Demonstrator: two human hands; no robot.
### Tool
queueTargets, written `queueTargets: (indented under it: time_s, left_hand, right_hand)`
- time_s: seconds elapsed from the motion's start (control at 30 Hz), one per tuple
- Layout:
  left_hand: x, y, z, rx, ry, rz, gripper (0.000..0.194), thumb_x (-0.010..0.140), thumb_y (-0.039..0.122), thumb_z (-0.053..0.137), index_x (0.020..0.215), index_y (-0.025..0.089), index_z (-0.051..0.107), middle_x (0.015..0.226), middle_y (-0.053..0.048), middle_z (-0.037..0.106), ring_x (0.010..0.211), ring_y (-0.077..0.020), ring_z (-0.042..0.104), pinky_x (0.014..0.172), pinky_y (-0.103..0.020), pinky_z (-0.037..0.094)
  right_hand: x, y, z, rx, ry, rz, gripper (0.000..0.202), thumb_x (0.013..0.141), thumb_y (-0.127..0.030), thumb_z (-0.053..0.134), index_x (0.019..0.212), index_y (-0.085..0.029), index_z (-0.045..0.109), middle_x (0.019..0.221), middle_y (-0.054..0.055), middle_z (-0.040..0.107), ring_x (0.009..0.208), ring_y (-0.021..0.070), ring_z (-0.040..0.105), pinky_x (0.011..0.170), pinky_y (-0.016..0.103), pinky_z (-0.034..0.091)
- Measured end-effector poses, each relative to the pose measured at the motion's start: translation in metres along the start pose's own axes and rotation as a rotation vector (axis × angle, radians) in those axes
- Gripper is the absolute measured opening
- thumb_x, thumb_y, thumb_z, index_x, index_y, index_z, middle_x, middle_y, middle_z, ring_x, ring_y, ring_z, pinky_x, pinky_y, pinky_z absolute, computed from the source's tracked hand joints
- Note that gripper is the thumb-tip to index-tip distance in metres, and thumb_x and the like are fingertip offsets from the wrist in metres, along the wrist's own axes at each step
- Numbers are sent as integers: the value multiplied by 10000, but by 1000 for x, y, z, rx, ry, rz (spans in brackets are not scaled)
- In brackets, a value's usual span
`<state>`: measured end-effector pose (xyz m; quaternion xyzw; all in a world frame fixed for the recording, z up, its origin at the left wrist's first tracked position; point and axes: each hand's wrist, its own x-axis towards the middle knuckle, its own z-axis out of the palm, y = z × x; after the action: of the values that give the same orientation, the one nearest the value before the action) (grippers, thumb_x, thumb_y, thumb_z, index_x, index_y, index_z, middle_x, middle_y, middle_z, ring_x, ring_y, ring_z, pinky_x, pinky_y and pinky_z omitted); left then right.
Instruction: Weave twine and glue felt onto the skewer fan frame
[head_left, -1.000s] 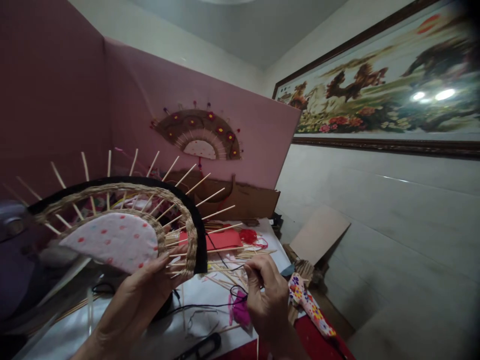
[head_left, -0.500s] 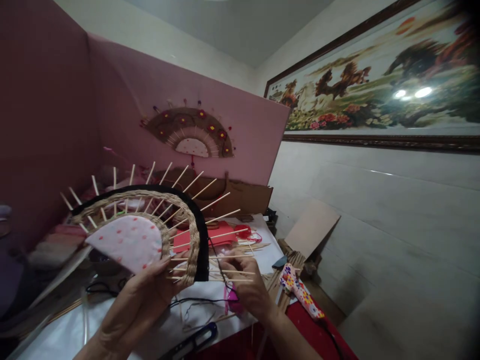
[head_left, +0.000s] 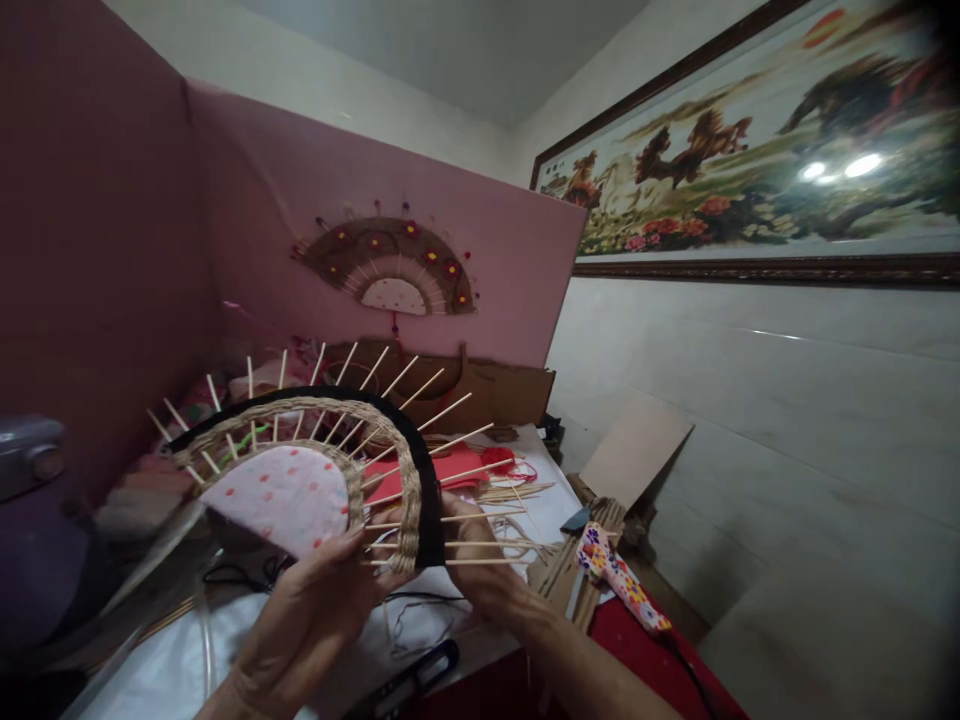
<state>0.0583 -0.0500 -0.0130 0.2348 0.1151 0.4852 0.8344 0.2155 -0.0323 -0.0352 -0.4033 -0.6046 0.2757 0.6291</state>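
Head view: a half-round woven fan [head_left: 409,480] is held up in front of the table [head_left: 547,470], its arched side uppermost and its straight side sloping down toward the right. At its heart sits a white half-disc panel [head_left: 281,490] with red and pinkish spots, edged by an inner band of tan twine [head_left: 354,495]. Past a gap crossed only by pale thin sticks [head_left: 484,546] runs a second tan woven band, and against its outer side a black band [head_left: 429,480]. The sticks fan out well beyond the black band, their tips bare and uneven in reach.

Most of the left hand's fingers pass behind the fan, out of sight, and the lower edge of the panel nearest the palm is covered. The right hand's fingertips are lost behind the black band and the sticks; whether they pinch a strand cannot be told. A black cord [head_left: 424,597] shows only in part below the fan, and a black-handled tool [head_left: 420,675] near the bottom is dim.

The left hand [head_left: 311,600] has its grip closed on the fan's lower right part, thumb in front beside the panel. The right hand [head_left: 484,588] is just behind the rightmost sticks, fingers bent, how wide its grip stands unclear.
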Motion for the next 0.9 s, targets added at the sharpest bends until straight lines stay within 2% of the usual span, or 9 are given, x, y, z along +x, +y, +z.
queueTargets:
  time_s: [0.13, 0.27, 0.37, 0.5, 0.67, 0.77, 0.9]
  left_hand:
    - [-1, -2, 2, -40, 20, -1, 335, 831, 104, 431, 1070, 177, 654, 1052, -95, 695, 1060, -274, 584, 978, -519, 373]
    - [-1, -3, 3, 9, 73, 10, 295, 813, 66, 451, 998, 134, 671, 1060, -121, 687, 1076, -290, 573, 978, -542, 373]
    - [0, -3, 2, 83, 173, 59, 239, 790, 32, 472, 868, 101, 687, 997, -142, 703, 1040, -314, 592, 940, -586, 395]
    - [0, -2, 0, 105, 251, 103, 237, 778, 8, 468, 836, 85, 684, 927, -153, 715, 944, -308, 640, 889, -602, 433]
    - [0, 0, 0, 49, 266, 96, 252, 772, -20, 462, 737, 93, 685, 813, -119, 731, 803, -238, 684, 887, -550, 465]
    - [1, 1, 0, 83, 270, 109, 240, 766, -8, 471, 739, 86, 690, 881, -144, 727, 896, -281, 663, 888, -558, 460]
    - [3, 3, -1, 111, 211, 49, 242, 748, 0, 488, 835, 76, 701, 949, -167, 714, 941, -316, 644, 894, -548, 460]
  right_hand:
    - [0, 0, 3, -104, -20, 14, 147, 772, -348, 595, 773, -202, 617, 571, -13, 589, 554, 158, 585, 445, 243, 458]
    - [-2, 8, -10, -162, -23, -15, 140, 807, -271, 549, 719, -171, 592, 610, -8, 595, 564, 127, 563, 514, 222, 448]
    - [-4, 16, -23, -370, 49, -169, 132, 843, -209, 489, 769, -164, 588, 649, 1, 599, 575, 118, 555, 534, 215, 428]
    - [-4, 26, -35, -607, 222, -432, 98, 849, -144, 475, 799, -172, 554, 642, -9, 594, 537, 112, 552, 534, 218, 424]
    - [1, 29, -46, -602, 363, -602, 163, 857, -97, 397, 918, -190, 516, 751, 20, 596, 675, 143, 591, 620, 264, 465]
    - [5, 24, -53, -601, 415, -680, 154, 856, -105, 416, 939, -196, 509, 803, 39, 580, 771, 160, 589, 683, 297, 470]
    - [8, 17, -62, -661, 459, -776, 99, 849, -140, 474, 909, -198, 528, 821, 51, 563, 781, 169, 578, 666, 297, 465]
